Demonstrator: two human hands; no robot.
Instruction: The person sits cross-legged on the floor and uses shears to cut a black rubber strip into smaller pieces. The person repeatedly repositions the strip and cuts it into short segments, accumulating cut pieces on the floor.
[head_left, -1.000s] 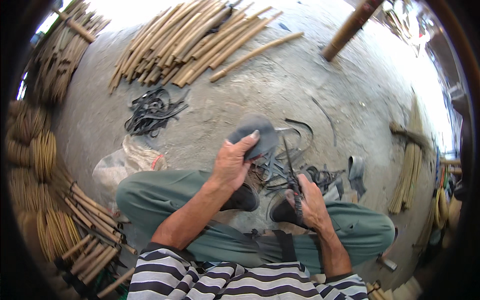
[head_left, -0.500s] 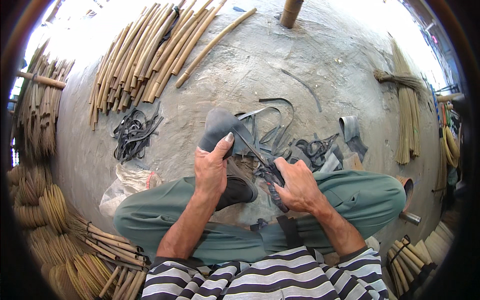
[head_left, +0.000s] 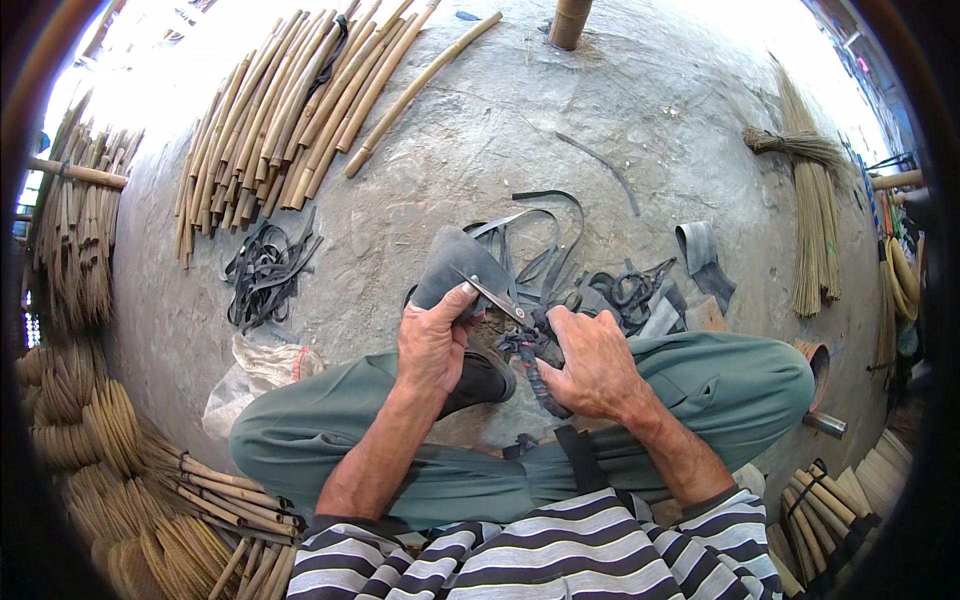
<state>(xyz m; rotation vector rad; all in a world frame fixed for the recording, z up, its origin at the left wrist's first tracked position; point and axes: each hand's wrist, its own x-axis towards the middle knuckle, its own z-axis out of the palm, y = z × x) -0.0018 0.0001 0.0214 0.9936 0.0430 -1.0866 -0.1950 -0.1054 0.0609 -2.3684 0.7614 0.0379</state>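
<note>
My left hand [head_left: 430, 345] is closed on a piece of dark grey rubber sheet [head_left: 448, 262], with the thumb pressed on its upper face. In my right hand [head_left: 598, 366] is a pair of scissors [head_left: 502, 304], its handles wrapped in dark strips. The metal blades point up and left and lie against the rubber, close to my left thumb. A blade tip shows on the upper face; the far side of the cut edge is hidden. Long rubber strips [head_left: 560, 262] curl on the floor just beyond the scissors.
Tangled black strips [head_left: 266, 268] lie left, near a whitish sack [head_left: 262, 372]. Rubber scraps [head_left: 630, 295] and a curled rubber piece [head_left: 706, 262] are to the right. Bamboo poles [head_left: 300, 110] lie beyond; a stick bundle [head_left: 812, 220] stands right. My crossed legs [head_left: 320, 430] frame the work.
The rubber sheet has tilted and now shows a pointed outline. The scissors have turned flatter, with a metal blade and the pivot more visible. Both hands stay almost in place.
</note>
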